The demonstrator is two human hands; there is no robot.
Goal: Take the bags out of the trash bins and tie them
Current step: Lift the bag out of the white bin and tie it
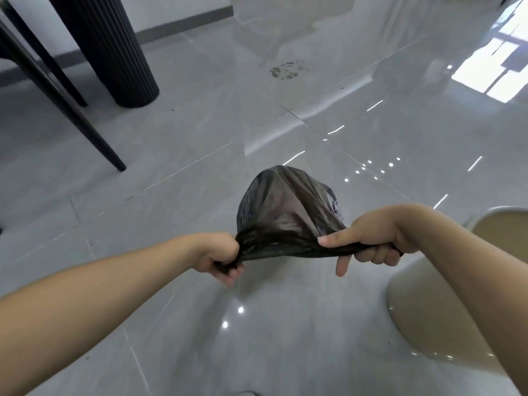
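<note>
A black trash bag [288, 210] hangs in the air over the grey tiled floor, its body bulging away from me. Its mouth is gathered and stretched flat between my two hands. My left hand [221, 257] grips the left end of the gathered plastic in a fist. My right hand [371, 244] grips the right end, with the thumb lying along the top and the index finger pointing down. A beige trash bin [423, 304] stands on the floor at the right, partly behind my right forearm, with its rim open.
A black fluted table pedestal [114, 52] and slanted black chair legs [71, 110] stand at the upper left. A patch of dirt [288, 69] marks the floor farther ahead. The glossy tiles reflect window light at the upper right.
</note>
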